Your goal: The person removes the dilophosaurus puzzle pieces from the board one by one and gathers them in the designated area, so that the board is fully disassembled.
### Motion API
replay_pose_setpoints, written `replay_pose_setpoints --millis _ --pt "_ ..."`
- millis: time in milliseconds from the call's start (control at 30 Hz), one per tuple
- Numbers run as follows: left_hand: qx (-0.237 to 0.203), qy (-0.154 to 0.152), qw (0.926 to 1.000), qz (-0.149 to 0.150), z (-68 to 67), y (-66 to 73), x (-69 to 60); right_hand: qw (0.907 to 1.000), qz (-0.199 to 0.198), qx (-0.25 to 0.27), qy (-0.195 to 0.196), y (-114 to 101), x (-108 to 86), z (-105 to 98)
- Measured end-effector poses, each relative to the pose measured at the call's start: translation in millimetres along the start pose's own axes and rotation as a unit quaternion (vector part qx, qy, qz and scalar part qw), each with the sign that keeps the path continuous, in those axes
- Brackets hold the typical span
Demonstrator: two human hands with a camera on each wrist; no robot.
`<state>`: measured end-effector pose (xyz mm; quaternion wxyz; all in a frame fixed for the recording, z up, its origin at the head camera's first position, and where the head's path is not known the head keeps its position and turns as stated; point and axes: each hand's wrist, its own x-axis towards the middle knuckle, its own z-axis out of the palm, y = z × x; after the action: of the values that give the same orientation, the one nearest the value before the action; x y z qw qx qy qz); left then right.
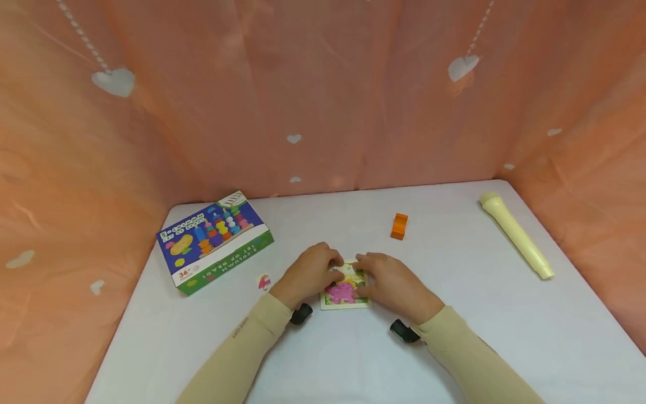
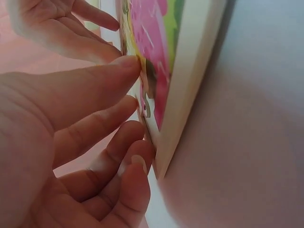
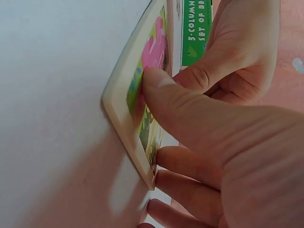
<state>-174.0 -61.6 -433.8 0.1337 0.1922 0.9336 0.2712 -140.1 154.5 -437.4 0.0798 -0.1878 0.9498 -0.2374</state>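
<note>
Head view: takes in an orange curtain [image 1: 323,95] printed with white hearts [image 1: 114,82], wrapping the back and both sides of a white tabletop [image 1: 323,359]. Shows two beige sleeves [image 1: 234,348] reaching in from the near side. Catches, toward the back left, a blue and green box [image 1: 214,241] lettered "5-COLUMN SET OF BEADS", lying askew; on the right, a pale yellow stick [image 1: 517,235] with a knobbed end, lying slantwise. Sets the left hand [image 1: 309,274] and the right hand [image 1: 396,281] opposite each other, with the puzzle board [image 1: 345,306] between them near the middle of the tabletop, bearing a pink figure [image 1: 341,293] inside a pale frame. Shows the right fingers [image 3: 190,164] grasping the board, thumb over the picture and fingertips along its edge. Shows the left thumb and fingertips [image 2: 129,103] bent against the opposite side; cannot tell whether grasping anything there. Includes a small black device [image 1: 301,314] under each cuff. Places an orange block [image 1: 399,226] beyond the right hand, well apart from the board. Gives, smallest of all, a pink umbrella piece [image 1: 263,281] just left of the left cuff.
</note>
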Motion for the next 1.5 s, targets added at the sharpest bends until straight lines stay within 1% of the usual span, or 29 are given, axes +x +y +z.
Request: replay_pose_setpoints --millis 67,167,267,467,767,1033,1267,1500 --pt "0.010 -0.002 0.9999 0.001 -1.5 0.2 0.7 1.0000 -0.007 -0.004 0.003 0.1 0.9 -0.6" --pt "0.016 0.001 0.9998 0.013 -1.6 0.2 2.7 0.9999 -0.009 -0.012 0.005 1.2 1.4 -1.7" --pt "0.005 0.003 0.9999 0.014 -1.1 -1.0 3.6 0.9999 -0.010 -0.011 0.004 1.8 1.6 -2.1" --pt "-0.031 0.007 0.9995 -0.005 0.6 -4.6 2.6 0.9999 -0.015 -0.004 0.001 1.2 1.3 0.0" --pt "-0.067 0.007 0.9977 0.004 0.3 -8.3 4.9 1.0000 -0.004 -0.007 0.000 -1.0 1.5 -1.7" --pt "-0.086 0.012 0.9961 0.015 0.4 -10.0 3.7 0.9999 -0.009 -0.015 -0.001 -0.6 2.7 -2.3" --pt "-0.106 0.004 0.9943 0.009 -0.3 -10.4 1.7 0.9999 -0.006 -0.014 -0.004 -1.0 1.1 -1.5" --pt "-0.107 0.001 0.9941 0.012 -1.8 -10.7 3.0 0.9996 -0.007 -0.027 -0.004 -1.3 1.3 -1.7"
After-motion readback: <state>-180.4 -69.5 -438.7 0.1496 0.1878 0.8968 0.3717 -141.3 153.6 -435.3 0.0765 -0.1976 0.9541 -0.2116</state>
